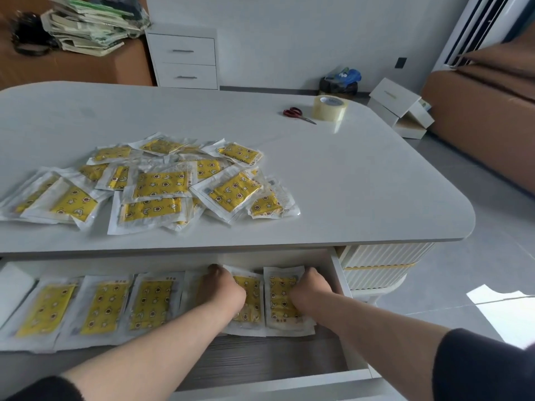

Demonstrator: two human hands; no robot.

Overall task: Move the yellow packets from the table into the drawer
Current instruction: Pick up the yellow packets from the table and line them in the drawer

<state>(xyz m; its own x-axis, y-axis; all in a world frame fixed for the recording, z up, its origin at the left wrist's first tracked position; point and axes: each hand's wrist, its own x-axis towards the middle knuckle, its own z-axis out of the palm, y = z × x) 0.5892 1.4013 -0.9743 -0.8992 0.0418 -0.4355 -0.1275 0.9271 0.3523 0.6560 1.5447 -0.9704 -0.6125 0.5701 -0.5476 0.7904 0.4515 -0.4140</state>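
You are at the laying-down step: both of your hands are inside the open drawer [260, 357], at 6 o'clock below the edge of the table [347, 183]. Your left hand [223, 287] sits knuckles-up on one packet [250, 302], fingers curled over its far edge. Your right hand [311, 285] sits the same way on the end packet [279, 302], at 3 o'clock from the left one and close to the drawer's right wall. I cannot tell whether either hand pinches its packet or only presses it flat (the fingertips are hidden behind the knuckles). A row of packets [104, 302] lies side by side toward 9 o'clock in the drawer. Much remains, I judge: a loose pile of yellow packets [162, 183] lies on the table at 10 o'clock. The next move calls for letting go, lifting both hands clear of the table's edge and reaching to the pile. Take from its near side, since the glossy wrappers overlap and will likely slide.
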